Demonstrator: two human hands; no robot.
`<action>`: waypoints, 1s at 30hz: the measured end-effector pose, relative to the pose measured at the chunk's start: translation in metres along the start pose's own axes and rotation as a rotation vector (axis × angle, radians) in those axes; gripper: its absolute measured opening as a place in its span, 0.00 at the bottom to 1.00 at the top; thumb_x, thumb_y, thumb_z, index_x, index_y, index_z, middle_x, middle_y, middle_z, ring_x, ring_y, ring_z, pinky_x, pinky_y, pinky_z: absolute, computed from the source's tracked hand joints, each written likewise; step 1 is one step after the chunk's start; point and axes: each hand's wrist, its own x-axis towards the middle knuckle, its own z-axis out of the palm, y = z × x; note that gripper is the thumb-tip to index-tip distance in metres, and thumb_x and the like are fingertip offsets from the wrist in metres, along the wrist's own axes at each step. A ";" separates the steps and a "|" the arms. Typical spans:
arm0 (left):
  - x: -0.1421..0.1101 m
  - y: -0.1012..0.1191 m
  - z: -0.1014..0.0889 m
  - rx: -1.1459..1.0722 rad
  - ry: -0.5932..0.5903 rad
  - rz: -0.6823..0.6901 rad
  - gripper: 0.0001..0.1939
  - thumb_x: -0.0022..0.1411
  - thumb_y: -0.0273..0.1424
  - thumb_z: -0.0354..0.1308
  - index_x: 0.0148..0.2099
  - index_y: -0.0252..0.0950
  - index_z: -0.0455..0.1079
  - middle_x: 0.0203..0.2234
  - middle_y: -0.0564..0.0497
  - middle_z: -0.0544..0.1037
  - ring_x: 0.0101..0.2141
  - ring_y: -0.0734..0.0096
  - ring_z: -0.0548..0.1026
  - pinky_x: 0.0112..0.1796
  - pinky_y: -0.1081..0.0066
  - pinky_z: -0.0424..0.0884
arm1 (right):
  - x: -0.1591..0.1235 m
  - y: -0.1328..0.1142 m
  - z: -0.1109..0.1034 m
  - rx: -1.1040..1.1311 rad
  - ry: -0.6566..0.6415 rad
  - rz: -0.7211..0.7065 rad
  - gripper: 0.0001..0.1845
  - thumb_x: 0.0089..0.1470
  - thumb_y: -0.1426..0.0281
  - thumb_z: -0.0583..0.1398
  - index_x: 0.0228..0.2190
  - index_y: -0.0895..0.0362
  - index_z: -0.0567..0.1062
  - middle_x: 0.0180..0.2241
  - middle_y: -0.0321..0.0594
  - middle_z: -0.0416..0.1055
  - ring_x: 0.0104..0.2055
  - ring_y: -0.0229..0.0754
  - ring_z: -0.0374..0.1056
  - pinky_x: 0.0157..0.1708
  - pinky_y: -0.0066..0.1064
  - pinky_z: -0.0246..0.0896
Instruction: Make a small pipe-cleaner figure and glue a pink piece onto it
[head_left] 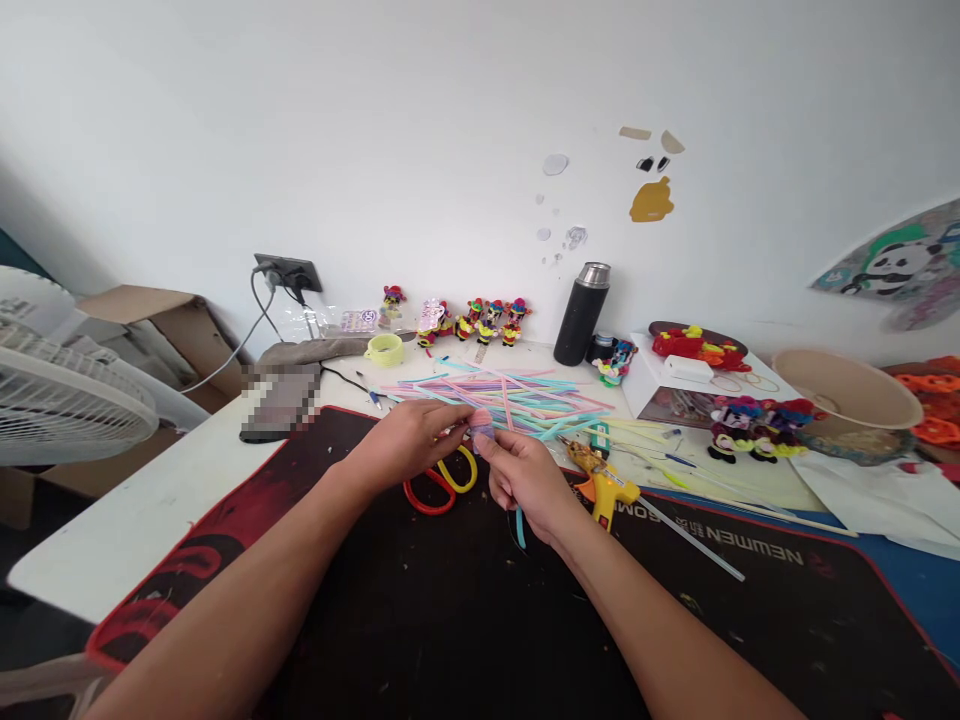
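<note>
Pink and lilac, a small craft piece (pixel 481 426) is pinched in the left hand (pixel 409 437) and right hand (pixel 527 478), probably for steadiness.

L hand (pixel 427 440) & R hand (pixel 521 478) pinching small pink/purple pc (pixel 481 426).

Bright, diffuse light; wide-angle distortion bends the edges, corners darker.
</note>
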 end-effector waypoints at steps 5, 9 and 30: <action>-0.001 -0.001 0.001 -0.050 0.004 -0.026 0.10 0.73 0.31 0.56 0.50 0.34 0.77 0.32 0.48 0.85 0.29 0.68 0.82 0.32 0.73 0.74 | 0.000 0.003 -0.001 0.000 -0.008 0.003 0.24 0.53 0.47 0.68 0.29 0.54 0.72 0.11 0.21 0.53 0.12 0.31 0.53 0.14 0.24 0.45; -0.002 -0.001 0.001 -0.081 0.006 -0.053 0.10 0.72 0.31 0.57 0.50 0.36 0.77 0.32 0.48 0.85 0.29 0.69 0.82 0.32 0.73 0.75 | 0.000 0.003 -0.001 -0.005 -0.009 0.006 0.24 0.53 0.47 0.68 0.30 0.54 0.72 0.11 0.21 0.53 0.12 0.32 0.52 0.14 0.24 0.44; -0.003 0.000 0.004 -0.133 0.037 -0.102 0.11 0.71 0.30 0.57 0.51 0.36 0.79 0.35 0.48 0.87 0.30 0.69 0.83 0.34 0.74 0.78 | 0.000 0.000 0.000 -0.040 -0.011 -0.003 0.24 0.52 0.46 0.68 0.31 0.54 0.73 0.11 0.21 0.53 0.12 0.32 0.53 0.14 0.25 0.45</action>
